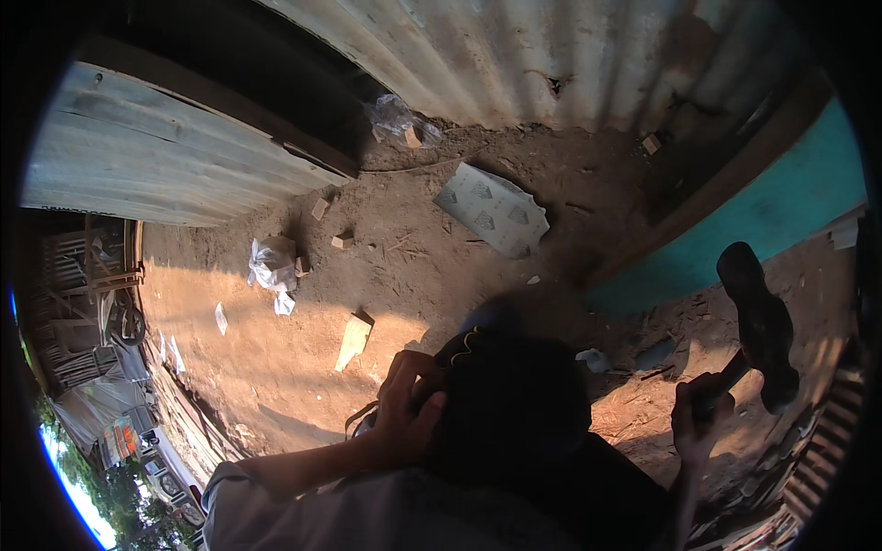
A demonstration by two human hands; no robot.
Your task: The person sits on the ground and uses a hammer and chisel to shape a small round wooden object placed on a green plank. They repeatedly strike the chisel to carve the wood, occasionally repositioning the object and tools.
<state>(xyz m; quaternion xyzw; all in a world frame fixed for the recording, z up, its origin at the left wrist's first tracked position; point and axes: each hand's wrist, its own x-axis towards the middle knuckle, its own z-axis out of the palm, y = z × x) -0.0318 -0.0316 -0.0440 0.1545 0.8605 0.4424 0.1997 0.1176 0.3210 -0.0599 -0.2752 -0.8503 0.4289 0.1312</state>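
Note:
My right hand [700,418] is closed around the handle of a hammer [764,326]. The hammer's dark head stands above the fist, at the right of the view. Near the middle, my left hand [409,404] has its fingers curled against the edge of a large dark shape [519,395]. Deep shadow hides what that shape is and what the left fingers grip. A thin yellow curved piece [471,342] shows at its upper edge, just right of the left hand.
Bare earth carries a torn patterned sheet [491,209], a white plastic bag [273,264], a wood scrap [354,340] and several small blocks. Corrugated metal [514,55] stands ahead, with another metal panel [165,147] at left. A teal panel [735,230] slants along the right.

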